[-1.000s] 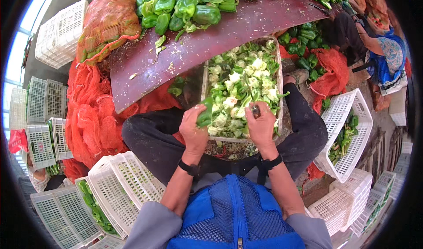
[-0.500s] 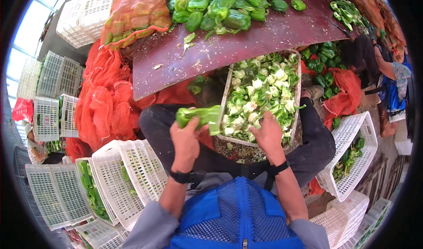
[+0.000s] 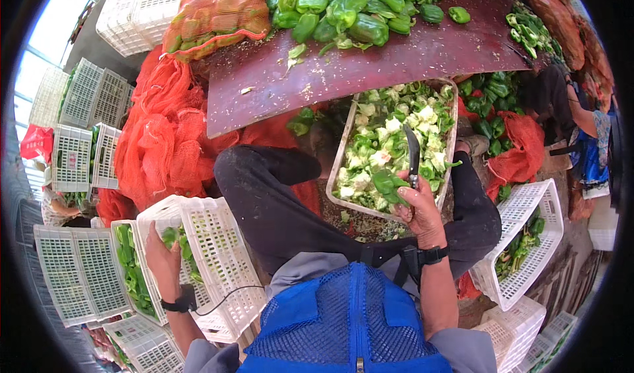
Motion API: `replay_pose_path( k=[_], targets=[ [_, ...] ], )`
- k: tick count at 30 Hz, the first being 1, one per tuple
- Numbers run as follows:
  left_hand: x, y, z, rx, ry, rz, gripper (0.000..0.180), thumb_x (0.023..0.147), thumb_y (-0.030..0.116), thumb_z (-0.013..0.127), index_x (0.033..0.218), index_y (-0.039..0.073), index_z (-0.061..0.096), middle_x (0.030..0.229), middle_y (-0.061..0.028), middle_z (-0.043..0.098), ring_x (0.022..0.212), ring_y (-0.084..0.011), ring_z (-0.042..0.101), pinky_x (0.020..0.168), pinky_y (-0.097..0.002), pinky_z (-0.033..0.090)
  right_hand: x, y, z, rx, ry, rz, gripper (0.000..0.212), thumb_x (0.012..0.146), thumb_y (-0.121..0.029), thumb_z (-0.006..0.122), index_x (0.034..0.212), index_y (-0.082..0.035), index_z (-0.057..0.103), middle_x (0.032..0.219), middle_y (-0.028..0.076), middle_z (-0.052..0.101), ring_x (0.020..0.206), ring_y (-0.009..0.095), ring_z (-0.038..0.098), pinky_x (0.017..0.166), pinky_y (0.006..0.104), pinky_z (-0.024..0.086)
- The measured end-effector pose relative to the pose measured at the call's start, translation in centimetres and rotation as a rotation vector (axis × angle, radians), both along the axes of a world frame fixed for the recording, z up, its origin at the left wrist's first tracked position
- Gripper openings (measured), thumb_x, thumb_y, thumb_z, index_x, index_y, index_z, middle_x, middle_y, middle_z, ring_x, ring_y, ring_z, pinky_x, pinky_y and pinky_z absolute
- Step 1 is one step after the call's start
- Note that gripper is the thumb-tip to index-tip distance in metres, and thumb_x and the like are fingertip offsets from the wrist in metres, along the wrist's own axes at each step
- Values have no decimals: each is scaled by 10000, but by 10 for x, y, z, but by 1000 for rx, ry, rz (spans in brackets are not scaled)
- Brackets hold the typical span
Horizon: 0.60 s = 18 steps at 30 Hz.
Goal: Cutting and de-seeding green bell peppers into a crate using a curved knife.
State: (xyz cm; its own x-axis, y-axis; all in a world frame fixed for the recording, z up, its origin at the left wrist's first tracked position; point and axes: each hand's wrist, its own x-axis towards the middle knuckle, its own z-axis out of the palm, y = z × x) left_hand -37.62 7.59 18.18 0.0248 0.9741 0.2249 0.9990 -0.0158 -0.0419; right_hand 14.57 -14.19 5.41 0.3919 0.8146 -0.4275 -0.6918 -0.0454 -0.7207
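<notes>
My left hand (image 3: 163, 259) is over a white crate (image 3: 218, 241) at the left, with its fingers stretched out. Green pepper pieces (image 3: 187, 254) lie in that crate beside the hand. My right hand (image 3: 424, 211) grips a small knife (image 3: 413, 149) with a curved dark blade pointing up and away. By its fingertips is a green pepper piece (image 3: 388, 185); whether it is held or just touched, I cannot tell. Beneath the knife stands a rectangular tray (image 3: 335, 168) heaped with pale pepper cores and stems (image 3: 396, 132).
A dark red board (image 3: 297, 85) spans the far side, bearing whole green peppers (image 3: 350, 13). Red mesh sacks (image 3: 158, 148) bunch up at the left. Another white crate (image 3: 485, 270) holding peppers leans at the right. A person (image 3: 584, 112) sits at the far right.
My left hand has moved from the tray's near left side to the crate at the left, and the pepper has left it. The right hand has turned, bringing the knife blade into view.
</notes>
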Motion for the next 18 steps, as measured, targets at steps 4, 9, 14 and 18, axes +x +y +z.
replay_pose_path(
  k=[4,9,14,18],
  targets=[
    [45,-14,-2,240,-57,-402,666,878,15,735,1506,43,515,1189,-192,708,1029,-391,718,914,-446,567,-19,5,-1,127,140,-37,420,880,-170,741,1251,-62,577,1003,68,684,638,88,572,468,209,416],
    [184,-50,-25,-691,-1230,-328,479,1071,99,575,1535,30,480,1247,-182,688,1032,-204,721,856,-324,615,-33,3,19,182,162,3,497,882,-212,729,1315,-29,568,1031,110,690,602,137,564,465,222,416],
    [285,-79,-59,-1323,-1504,-264,679,1113,385,534,1639,51,263,1342,-201,622,1073,-252,705,839,-364,621,-36,-4,45,135,130,82,476,843,-197,752,1262,-31,598,959,32,632,634,86,537,485,211,389],
    [333,-88,-84,-1647,-1693,-270,664,1120,469,484,1609,49,322,1323,-99,632,1042,-203,702,829,-378,608,-30,-16,48,102,-19,232,472,792,-138,806,1221,-42,634,920,-24,648,630,30,513,507,205,367]
  ],
)
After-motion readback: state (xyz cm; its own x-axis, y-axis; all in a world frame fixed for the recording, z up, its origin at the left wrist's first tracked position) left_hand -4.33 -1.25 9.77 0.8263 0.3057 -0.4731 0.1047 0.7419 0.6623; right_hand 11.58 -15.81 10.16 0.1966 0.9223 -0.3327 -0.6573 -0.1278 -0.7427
